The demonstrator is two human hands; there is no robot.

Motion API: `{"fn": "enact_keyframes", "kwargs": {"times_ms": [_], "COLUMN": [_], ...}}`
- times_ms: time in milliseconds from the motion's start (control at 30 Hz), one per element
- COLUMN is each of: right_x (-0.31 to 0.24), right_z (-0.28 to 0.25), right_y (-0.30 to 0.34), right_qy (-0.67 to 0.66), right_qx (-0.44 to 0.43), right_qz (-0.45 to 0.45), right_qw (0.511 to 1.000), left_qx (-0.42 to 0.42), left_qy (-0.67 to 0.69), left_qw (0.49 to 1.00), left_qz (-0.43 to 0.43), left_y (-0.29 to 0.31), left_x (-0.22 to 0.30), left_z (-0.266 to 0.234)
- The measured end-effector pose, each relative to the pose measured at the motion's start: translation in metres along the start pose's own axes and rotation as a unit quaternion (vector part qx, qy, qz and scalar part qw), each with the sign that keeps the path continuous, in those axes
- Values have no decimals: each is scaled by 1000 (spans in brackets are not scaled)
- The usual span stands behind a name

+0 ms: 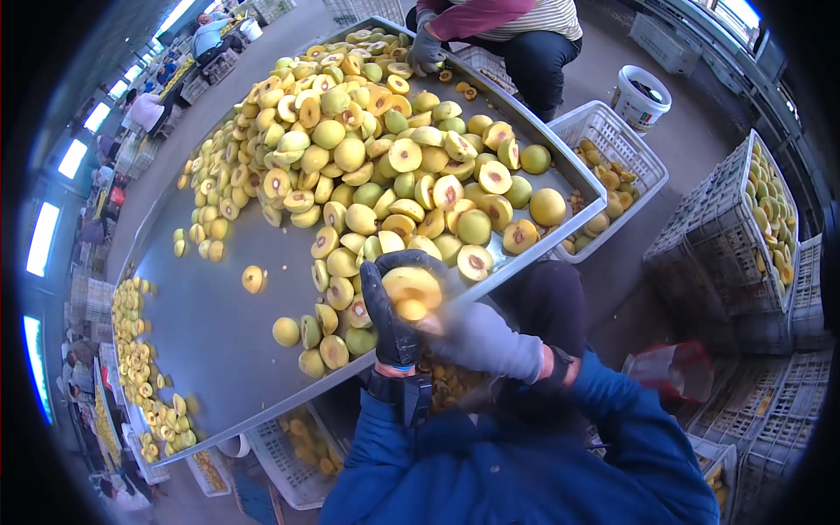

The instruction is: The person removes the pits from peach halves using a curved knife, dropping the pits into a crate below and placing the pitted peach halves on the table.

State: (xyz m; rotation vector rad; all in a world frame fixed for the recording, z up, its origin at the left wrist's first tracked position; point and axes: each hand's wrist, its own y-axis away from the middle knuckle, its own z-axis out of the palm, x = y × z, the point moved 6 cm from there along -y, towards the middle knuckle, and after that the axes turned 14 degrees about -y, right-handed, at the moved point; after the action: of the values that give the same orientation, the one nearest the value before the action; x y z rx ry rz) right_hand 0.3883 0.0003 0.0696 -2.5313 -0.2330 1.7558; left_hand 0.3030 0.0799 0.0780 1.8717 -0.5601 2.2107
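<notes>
At the near edge of a metal table, my left hand point(391, 322), in a black glove, is closed round a halved yellow peach point(413, 284) with its cut side up. My right hand point(494, 339), in a grey glove, is curled against the near side of that peach. Motion blurs its fingers, and whatever they grip cannot be made out. Just beyond both hands lies a large heap of peach halves point(404, 156), many with reddish-brown centres.
The metal table point(236, 350) has a raised rim, with smaller peach piles point(166, 420) along its left side. Across it, a co-worker's gloved hand point(426, 52) rests by the heap. A white crate point(647, 162), a bucket point(641, 96) and stacked crates point(713, 236) stand to the right.
</notes>
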Motion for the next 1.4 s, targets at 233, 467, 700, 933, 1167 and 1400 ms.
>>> {"fn": "enact_keyframes", "kwargs": {"times_ms": [233, 467, 700, 933, 1167, 1400], "right_x": [-13, -11, 66, 62, 74, 82], "right_z": [27, 54, 32, 46, 63, 70], "right_y": [19, 57, 83, 105, 99, 87], "right_qy": [-367, -570, 150, 161, 171, 174], "right_qx": [-177, -280, -74, -96, -177, -166], "right_qz": [114, 240, 63, 111, 238, 224], "right_qw": [906, 734, 984, 976, 940, 945], "left_qx": [-67, 96, 265, 387, 21, 93], "left_qy": [195, 92, -380, -692, -805, -648], "left_qw": [977, 986, 884, 609, 582, 756], "left_qz": [-51, -100, 58, 11, 110, -20], "left_y": [44, 67, 138, 209, 81, 54], "left_x": [-17, -4, 36, 49, 3, -38], "left_z": [-22, -52, -135, -334, -300, -346]}}
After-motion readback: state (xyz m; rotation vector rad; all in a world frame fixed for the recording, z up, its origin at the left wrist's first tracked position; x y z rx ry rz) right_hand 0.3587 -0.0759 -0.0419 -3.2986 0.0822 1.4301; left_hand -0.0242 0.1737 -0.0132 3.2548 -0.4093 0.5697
